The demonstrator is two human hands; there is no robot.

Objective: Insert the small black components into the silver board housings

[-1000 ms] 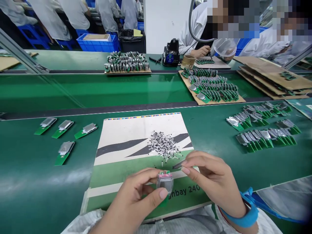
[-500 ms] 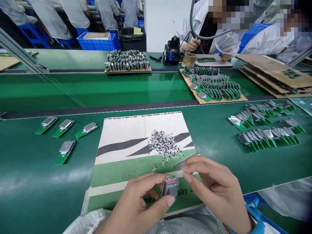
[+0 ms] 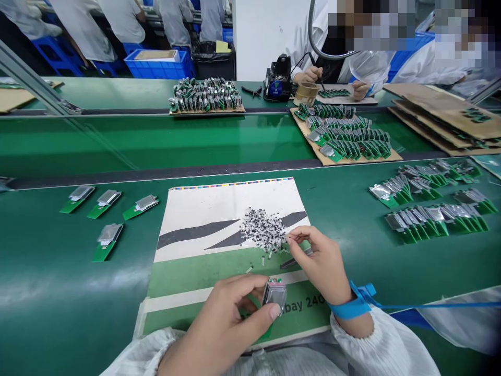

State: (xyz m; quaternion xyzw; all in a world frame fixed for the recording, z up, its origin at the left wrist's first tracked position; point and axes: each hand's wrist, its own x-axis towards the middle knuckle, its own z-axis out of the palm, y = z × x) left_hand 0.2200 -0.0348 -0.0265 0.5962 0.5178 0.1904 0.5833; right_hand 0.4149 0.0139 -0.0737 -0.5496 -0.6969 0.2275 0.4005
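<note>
My left hand [image 3: 235,316] grips a circuit board with a silver battery-like block [image 3: 275,296], held upright between thumb and fingers over the printed sheet [image 3: 183,266]. A heap of tiny black-headed parts with metal legs [image 3: 262,230] lies on the sheet, a few strays in front of it. At the heap's right edge is my right hand [image 3: 316,256], with thumb and forefinger pinched; what sits between the tips is too small to make out. Partly under that hand lies a thin grey metal tool [image 3: 291,262], perhaps tweezers. A blue strap [image 3: 354,304] circles my right wrist.
Several green boards with silver blocks [image 3: 107,235] lie at left, and rows of more boards [image 3: 434,219] at right. Boards fill cardboard trays [image 3: 352,138] beyond. Across the bench a co-worker's hand [image 3: 309,75] holds a thin tool beside a tape roll [image 3: 306,94].
My right hand has moved forward and left from near the held board to the edge of the heap. My left hand stays almost in place, still holding the board.
</note>
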